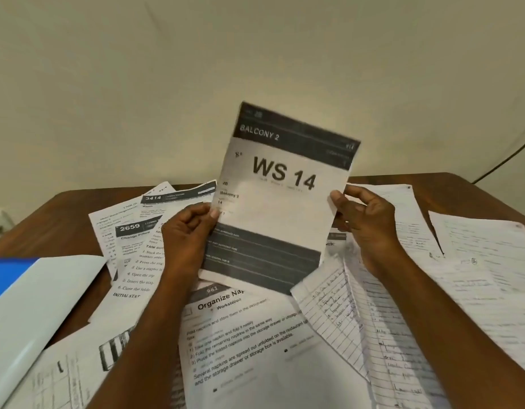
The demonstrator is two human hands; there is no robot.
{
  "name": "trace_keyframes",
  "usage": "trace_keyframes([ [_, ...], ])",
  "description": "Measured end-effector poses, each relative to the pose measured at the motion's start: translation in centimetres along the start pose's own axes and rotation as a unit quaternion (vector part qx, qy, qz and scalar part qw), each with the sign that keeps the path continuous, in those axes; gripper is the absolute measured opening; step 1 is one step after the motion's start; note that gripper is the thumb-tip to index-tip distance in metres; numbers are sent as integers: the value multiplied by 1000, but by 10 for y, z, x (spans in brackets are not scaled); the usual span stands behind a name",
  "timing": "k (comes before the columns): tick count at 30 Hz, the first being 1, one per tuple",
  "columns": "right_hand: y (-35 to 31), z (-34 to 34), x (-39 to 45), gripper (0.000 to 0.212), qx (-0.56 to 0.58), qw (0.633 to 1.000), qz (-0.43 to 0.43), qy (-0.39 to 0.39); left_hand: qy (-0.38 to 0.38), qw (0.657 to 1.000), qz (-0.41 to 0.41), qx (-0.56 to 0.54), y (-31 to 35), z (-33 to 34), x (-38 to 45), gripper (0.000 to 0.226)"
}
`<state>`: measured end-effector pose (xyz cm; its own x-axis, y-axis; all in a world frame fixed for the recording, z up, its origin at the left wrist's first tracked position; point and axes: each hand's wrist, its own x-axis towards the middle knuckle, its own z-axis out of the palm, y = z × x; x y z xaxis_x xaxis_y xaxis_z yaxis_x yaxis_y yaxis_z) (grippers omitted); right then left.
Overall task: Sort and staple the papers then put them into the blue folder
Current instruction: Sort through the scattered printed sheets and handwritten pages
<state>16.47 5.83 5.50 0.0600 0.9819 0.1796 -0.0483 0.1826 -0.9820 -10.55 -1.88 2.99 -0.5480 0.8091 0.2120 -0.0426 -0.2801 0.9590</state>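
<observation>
Brown wooden table (63,211) is covered with loose papers: printed sheets (131,246) far left, "Organize Napkins" sheet (240,326) near centre, handwritten lined pages (476,261) right. Blue folder (16,293) lies open at the near left edge, partly out of view. No stapler visible. You hold the "WS 14" sheet (280,196) upright above the pile, tilted slightly. Left hand (187,231) pinches its left edge, thumb on front; right hand (364,222) grips its right edge. Can't tell whether it's one sheet or several. Sorting looks early. Read the header, match it to similar printed forms, keep handwritten pages separate. Square the edges before stapling, and keep the folder uncovered.
</observation>
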Motion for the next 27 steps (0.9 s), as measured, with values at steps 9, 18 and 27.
trace_keyframes([
  [9, -31, 18, -19, 14, 45, 989, 33, -135, -130, 990, -61, 5, 67, -22, 17, 37],
  [18, -28, 18, -34, 25, -219, 886, 212, -350, -214, 959, -183, 29, 34, -72, 27, 84],
  [27, 1, 1, -16, 36, -164, 920, 222, -278, -274, 919, -263, 107, 8, -44, 8, 51],
])
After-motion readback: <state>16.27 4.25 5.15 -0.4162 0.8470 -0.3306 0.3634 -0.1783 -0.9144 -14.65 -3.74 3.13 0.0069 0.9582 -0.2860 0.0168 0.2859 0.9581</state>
